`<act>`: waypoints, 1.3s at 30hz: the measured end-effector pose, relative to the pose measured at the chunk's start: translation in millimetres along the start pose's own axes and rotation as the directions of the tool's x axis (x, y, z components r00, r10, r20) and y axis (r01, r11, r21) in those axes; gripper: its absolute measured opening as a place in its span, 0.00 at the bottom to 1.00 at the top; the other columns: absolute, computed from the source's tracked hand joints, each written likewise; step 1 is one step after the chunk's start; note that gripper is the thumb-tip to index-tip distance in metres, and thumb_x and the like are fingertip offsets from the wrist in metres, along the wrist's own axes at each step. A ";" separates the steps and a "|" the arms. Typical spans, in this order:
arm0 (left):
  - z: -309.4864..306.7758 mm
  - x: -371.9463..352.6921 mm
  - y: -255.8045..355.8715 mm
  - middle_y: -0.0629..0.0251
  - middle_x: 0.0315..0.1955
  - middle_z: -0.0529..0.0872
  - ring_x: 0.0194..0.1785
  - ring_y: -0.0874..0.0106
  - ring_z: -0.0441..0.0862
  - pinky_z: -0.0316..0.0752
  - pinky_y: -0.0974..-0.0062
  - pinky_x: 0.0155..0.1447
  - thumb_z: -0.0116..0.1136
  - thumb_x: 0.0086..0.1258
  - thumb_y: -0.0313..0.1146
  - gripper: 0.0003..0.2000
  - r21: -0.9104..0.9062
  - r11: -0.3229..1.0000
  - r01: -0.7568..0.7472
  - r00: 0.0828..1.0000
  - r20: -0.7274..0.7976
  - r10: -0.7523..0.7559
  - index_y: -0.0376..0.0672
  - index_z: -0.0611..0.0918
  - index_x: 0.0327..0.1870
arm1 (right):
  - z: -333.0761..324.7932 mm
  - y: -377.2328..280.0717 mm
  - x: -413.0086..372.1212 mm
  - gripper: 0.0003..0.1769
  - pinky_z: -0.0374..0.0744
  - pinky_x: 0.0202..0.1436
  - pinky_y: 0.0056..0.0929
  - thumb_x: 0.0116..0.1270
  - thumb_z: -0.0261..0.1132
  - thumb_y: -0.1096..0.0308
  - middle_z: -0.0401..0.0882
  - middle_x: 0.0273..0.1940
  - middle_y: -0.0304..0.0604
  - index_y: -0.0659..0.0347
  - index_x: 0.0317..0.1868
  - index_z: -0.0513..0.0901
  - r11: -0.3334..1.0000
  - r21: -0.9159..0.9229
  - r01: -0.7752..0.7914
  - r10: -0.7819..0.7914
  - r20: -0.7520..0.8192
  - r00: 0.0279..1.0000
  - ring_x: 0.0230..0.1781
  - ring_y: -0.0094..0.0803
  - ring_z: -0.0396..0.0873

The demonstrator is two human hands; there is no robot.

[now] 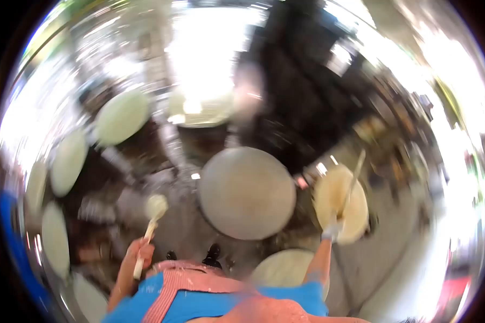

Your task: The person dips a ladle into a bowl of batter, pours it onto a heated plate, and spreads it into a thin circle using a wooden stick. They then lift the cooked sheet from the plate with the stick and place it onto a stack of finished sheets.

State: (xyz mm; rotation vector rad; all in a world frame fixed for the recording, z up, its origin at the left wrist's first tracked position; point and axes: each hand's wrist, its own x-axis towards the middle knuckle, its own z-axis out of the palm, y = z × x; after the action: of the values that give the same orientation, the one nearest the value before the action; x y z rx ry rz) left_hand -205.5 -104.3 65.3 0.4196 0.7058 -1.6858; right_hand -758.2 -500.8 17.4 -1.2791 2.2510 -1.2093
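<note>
My left hand point(140, 251) is closed round the pale handle of a ladle-like tool point(155, 207) with a small round head, held low on the left. In front of me, between my hands, is a large round grey griddle-like plate point(247, 192). Over on the right, my right hand point(332, 231) reaches to the near side of a cream-coloured basin point(355, 215). A thin stick point(355, 175) slants across that basin down towards the hand. White covers part of the hand, and blur hides its fingers.
Several pale round discs, such as the left disc point(70, 161) and the far disc point(122, 117), curve around my left side. Another pale disc point(280, 267) lies near my right arm. Dark, blurred bulk point(312, 81) fills the far right. My shoes point(213, 253) show below.
</note>
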 end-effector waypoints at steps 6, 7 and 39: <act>-89.9 -84.2 -26.7 0.75 0.14 0.60 0.14 0.84 0.58 0.57 0.85 0.14 0.47 0.73 0.37 0.07 -0.255 0.942 -0.220 0.967 0.068 0.245 0.47 0.73 0.43 | 123.3 -141.9 -204.8 0.17 0.71 0.20 0.29 0.64 0.60 0.62 0.77 0.26 0.44 0.69 0.44 0.79 0.969 0.237 0.067 -0.222 0.725 0.651 0.16 0.30 0.71; -110.5 -102.9 -35.7 0.75 0.14 0.60 0.14 0.83 0.58 0.58 0.85 0.14 0.46 0.73 0.38 0.06 -0.316 0.910 -0.269 0.943 0.104 0.315 0.48 0.73 0.41 | 133.7 -157.8 -244.7 0.13 0.66 0.14 0.25 0.63 0.61 0.64 0.74 0.21 0.39 0.67 0.40 0.80 0.976 0.217 -0.031 -0.173 0.849 0.499 0.11 0.24 0.66; -395.3 -537.4 -133.0 0.76 0.18 0.63 0.14 0.87 0.57 0.50 0.91 0.10 0.50 0.72 0.40 0.11 -0.451 0.122 -0.884 0.294 -0.335 0.895 0.47 0.65 0.47 | -103.7 -201.5 -925.9 0.19 0.76 0.36 0.36 0.60 0.66 0.52 0.82 0.31 0.50 0.59 0.40 0.82 0.069 0.933 0.353 -0.323 0.356 -0.877 0.32 0.45 0.81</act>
State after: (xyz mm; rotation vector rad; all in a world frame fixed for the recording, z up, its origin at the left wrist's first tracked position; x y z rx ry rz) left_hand -246.6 571.4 132.2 0.2759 0.6703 -0.2129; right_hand -179.0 252.0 98.2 -2.4970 -0.5410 0.3032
